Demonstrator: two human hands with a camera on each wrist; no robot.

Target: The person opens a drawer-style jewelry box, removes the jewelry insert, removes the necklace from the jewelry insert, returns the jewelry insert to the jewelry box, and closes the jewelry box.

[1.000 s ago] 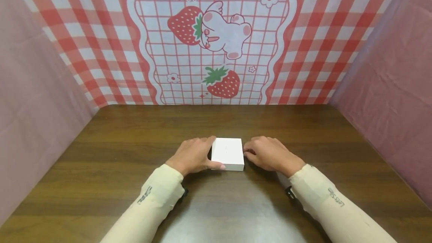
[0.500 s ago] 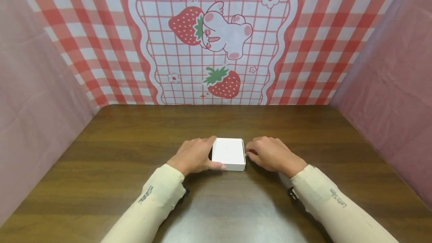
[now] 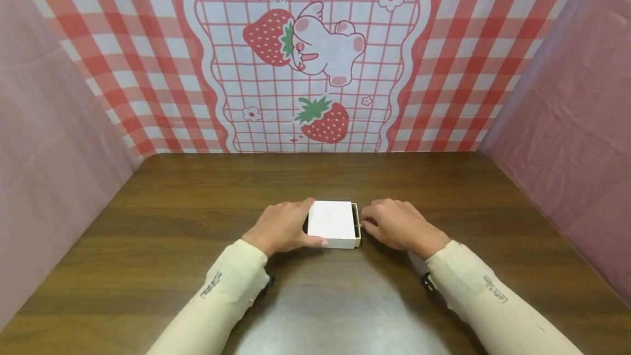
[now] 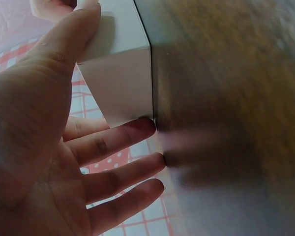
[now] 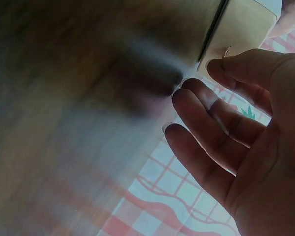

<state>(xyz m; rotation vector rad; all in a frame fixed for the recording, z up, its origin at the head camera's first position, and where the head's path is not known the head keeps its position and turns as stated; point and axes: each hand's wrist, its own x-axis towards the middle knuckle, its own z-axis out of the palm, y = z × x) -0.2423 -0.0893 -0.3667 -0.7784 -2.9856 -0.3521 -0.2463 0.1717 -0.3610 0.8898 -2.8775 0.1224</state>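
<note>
On the wooden table sits a small white drawer box (image 3: 331, 222), its inner drawer (image 3: 357, 241) sticking a little way out on the right. A dark interior shows in the gap. My left hand (image 3: 282, 227) holds the outer sleeve from the left, thumb on the near side and a finger at the far side. In the left wrist view the other fingers spread below the box's end. My right hand (image 3: 396, 224) is at the drawer front; in the right wrist view its thumb and index finger pinch a thin pull loop (image 5: 227, 51). What lies inside cannot be made out.
The brown table (image 3: 197, 179) surrounds the box. Behind it hangs a red-and-white checked cloth (image 3: 315, 59) with strawberries, and pink cloths (image 3: 567, 97) close off both sides.
The drawer has slid rightward out of the sleeve, opening a narrow gap. My right hand has moved slightly right with it, while my left hand keeps its hold on the sleeve.
</note>
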